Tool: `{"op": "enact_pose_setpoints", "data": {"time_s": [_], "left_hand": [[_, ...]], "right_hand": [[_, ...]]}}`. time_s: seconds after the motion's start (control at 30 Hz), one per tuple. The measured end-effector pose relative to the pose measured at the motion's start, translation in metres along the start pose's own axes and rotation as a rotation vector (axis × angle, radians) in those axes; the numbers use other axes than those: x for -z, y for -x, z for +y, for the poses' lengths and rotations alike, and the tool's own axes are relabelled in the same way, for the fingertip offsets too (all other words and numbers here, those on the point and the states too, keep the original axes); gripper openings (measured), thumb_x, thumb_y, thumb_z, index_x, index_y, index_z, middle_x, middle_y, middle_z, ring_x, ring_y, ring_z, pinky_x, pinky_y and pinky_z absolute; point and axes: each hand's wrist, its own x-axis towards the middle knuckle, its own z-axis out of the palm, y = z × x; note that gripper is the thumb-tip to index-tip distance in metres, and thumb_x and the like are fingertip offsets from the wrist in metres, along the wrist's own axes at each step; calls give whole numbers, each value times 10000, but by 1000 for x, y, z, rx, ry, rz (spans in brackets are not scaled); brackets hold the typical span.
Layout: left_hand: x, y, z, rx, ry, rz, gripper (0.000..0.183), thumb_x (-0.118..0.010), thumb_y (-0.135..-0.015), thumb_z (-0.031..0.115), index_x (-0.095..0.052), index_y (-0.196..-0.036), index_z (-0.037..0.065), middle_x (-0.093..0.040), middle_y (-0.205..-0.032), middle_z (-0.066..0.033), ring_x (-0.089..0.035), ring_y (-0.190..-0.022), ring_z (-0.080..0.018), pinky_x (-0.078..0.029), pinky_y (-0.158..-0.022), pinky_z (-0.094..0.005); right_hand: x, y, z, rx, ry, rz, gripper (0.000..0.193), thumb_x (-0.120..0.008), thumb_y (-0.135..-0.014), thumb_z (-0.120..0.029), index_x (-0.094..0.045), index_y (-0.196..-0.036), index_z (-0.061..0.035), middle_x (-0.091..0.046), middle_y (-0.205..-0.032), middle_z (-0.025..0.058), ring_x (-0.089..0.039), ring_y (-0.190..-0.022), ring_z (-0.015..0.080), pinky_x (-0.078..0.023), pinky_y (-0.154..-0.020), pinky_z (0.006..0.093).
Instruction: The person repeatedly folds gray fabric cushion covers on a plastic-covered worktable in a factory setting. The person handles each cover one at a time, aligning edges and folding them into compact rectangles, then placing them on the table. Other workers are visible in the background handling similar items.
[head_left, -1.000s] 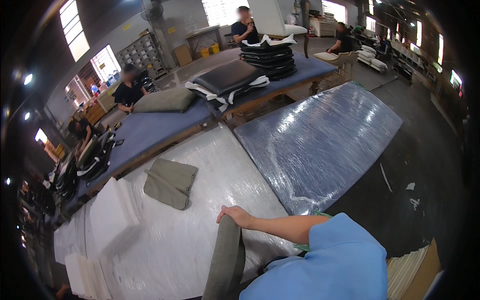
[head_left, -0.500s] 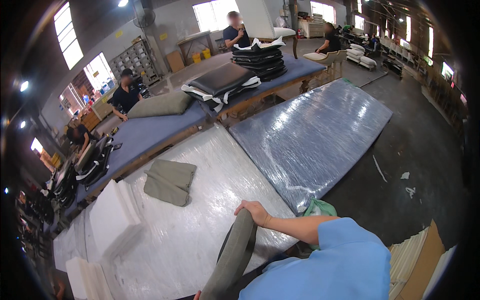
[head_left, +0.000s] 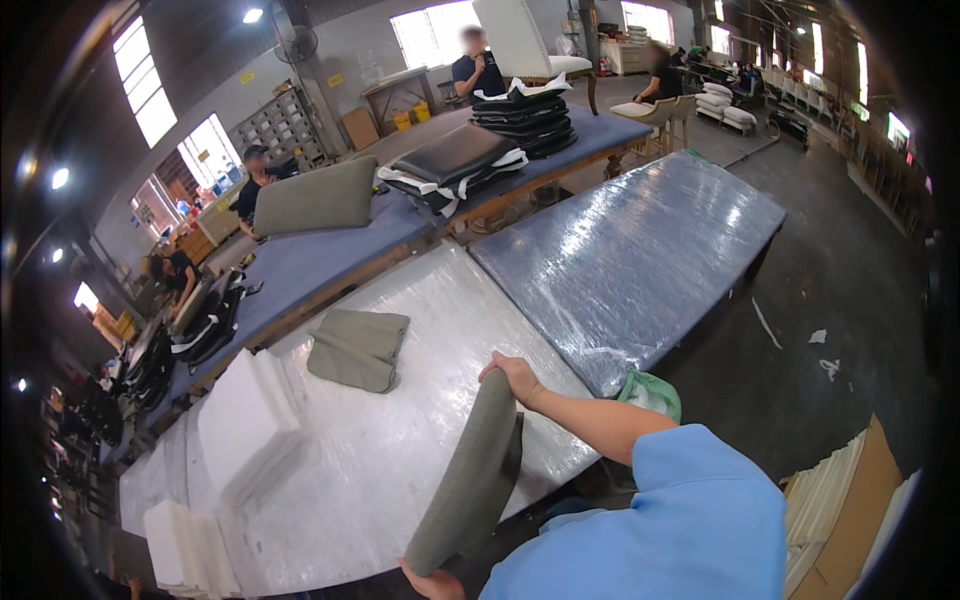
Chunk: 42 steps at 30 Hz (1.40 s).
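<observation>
A grey-green upholstered cushion (head_left: 462,475) stands tilted on its edge above the near side of a table, its darker underside partly showing on the right. My right hand (head_left: 512,378) grips its far upper end, with the arm reaching in from a blue sleeve. At the near lower end, my left hand (head_left: 430,583) is closed on the cushion's edge, partly cut off by the picture's lower rim. A grey-green fabric piece (head_left: 357,349) lies beyond the cushion on the plastic-covered white table (head_left: 440,300).
White foam sheets (head_left: 248,425) are stacked at left, with a smaller foam pile (head_left: 180,548) nearer. A plastic-wrapped blue table (head_left: 630,265) adjoins at right; a green bag (head_left: 650,394) hangs by its corner. Black cushions (head_left: 455,160) sit on a far table. A co-worker (head_left: 256,180) handles another cushion (head_left: 315,197).
The cushion has turned so more of its broad face shows, and its far end has risen. My left hand has come further into view. The co-worker's cushion has tipped up from lying flat.
</observation>
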Motion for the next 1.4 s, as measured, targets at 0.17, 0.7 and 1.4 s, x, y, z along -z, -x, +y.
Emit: {"op": "enact_pose_setpoints", "data": {"time_s": [0.17, 0.7, 1.4], "left_hand": [[-23, 12, 115, 394, 275, -118, 431, -402, -1058, 182, -589, -1349, -75, -654, -1281, -215, -605, -1185, -317, -466, -1047, -435], [-16, 2, 79, 58, -169, 17, 549, -425, -1020, 416, -699, -1188, -28, -709, -1153, -231, -653, -1099, -358, -508, -983, -472], [-56, 7, 33, 275, 670, 681, 635, -266, -1103, 494, -669, -1125, 5, -683, -1140, -140, -626, -1088, -284, -476, -1023, -464]], "right_hand": [[28, 23, 2, -22, -81, 34, 561, -400, -1069, -346, -774, -850, 10, -744, -842, 106, -659, -801, 173, -497, -853, 314], [16, 8, 4, 37, -30, -108, 496, -413, -1057, -300, -750, -873, 14, -721, -845, 88, -635, -825, 161, -487, -866, 307], [-74, -55, -76, 277, 1023, -879, 442, -603, -963, -481, -769, -931, -73, -745, -952, 138, -686, -993, 333, -490, -927, 408]]}}
